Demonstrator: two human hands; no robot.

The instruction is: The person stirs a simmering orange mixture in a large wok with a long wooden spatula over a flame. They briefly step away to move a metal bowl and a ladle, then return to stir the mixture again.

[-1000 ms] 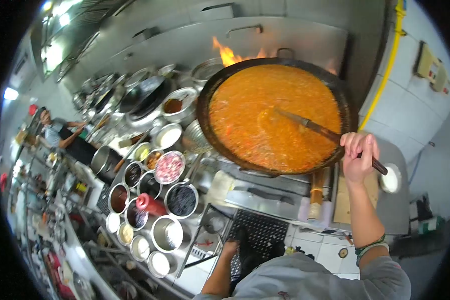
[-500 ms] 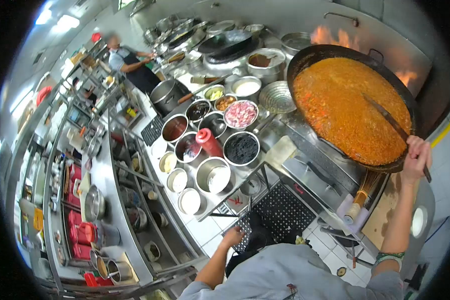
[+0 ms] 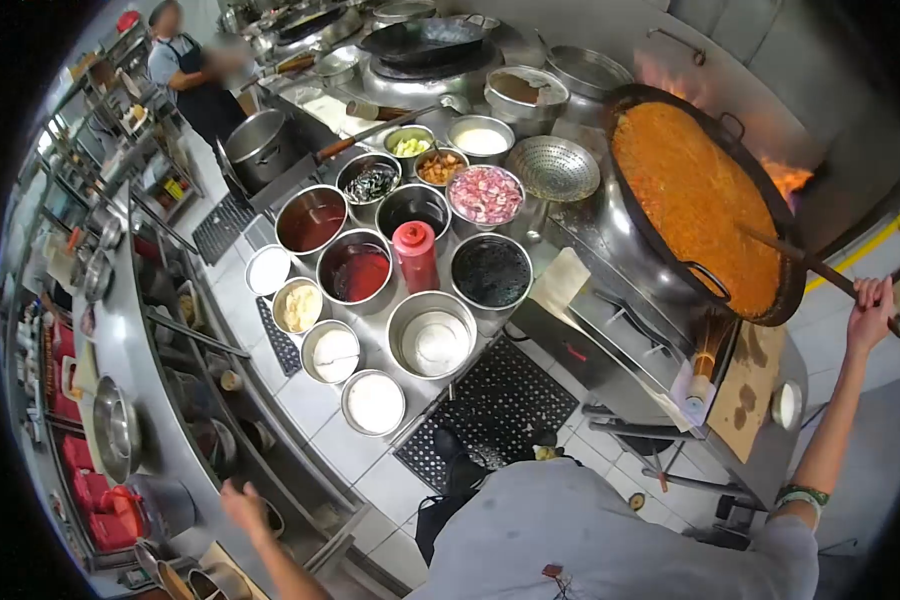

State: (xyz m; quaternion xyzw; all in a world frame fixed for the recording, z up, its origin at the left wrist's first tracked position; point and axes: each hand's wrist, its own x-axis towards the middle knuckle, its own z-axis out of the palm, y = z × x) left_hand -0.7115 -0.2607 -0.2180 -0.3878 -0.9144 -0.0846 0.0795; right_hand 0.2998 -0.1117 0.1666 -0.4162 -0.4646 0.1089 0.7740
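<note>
A large dark wok (image 3: 796,290) full of orange-red food (image 3: 695,200) sits at the right. My right hand (image 3: 871,305) is closed around the upper end of a long handle (image 3: 820,268), whose other end dips into the food. At the lower left my left hand (image 3: 247,508) hangs over the edge of the shelving, fingers apart and holding nothing. Between the two hands stand metal pots of sauces and ingredients, among them a bowl of pink-and-white pieces (image 3: 485,194) and a red squeeze bottle (image 3: 415,255).
Flames (image 3: 785,180) rise behind the wok. A bamboo brush (image 3: 703,370) lies near its front edge. A long steel counter (image 3: 175,425) runs down the left. Another person (image 3: 195,80) stands at the far left stoves. A black perforated mat (image 3: 500,400) covers part of the floor.
The view has shifted. My left hand has moved left, out over the shelving. My right hand still grips the handle, now farther from the wok's rim.
</note>
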